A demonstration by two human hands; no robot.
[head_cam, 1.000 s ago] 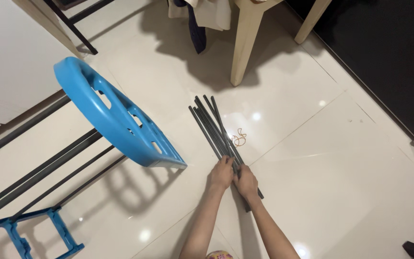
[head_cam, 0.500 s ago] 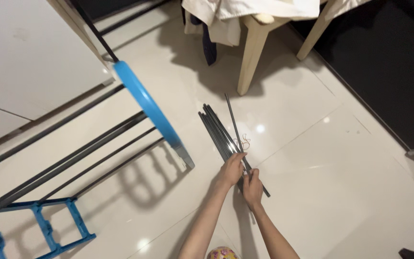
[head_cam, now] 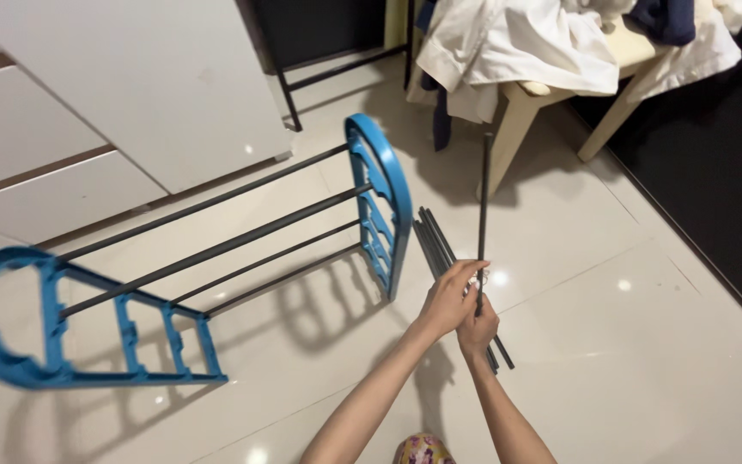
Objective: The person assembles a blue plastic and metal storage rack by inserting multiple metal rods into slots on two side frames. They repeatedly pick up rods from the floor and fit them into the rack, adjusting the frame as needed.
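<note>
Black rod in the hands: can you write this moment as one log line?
left hand: grips black rod | right hand: grips it lower | rod: lifted, near upright | spare rods: on floor | blue rack: lying beside them

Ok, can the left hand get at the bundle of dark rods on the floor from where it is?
Probably yes. The left hand is raised just above the bundle of dark rods, with bare tile and nothing between them. But it grips a single upright rod together with the right hand, so it isn't free.

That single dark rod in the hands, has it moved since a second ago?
Yes. The single rod was lifted off the rod bundle and now stands upright.
</note>
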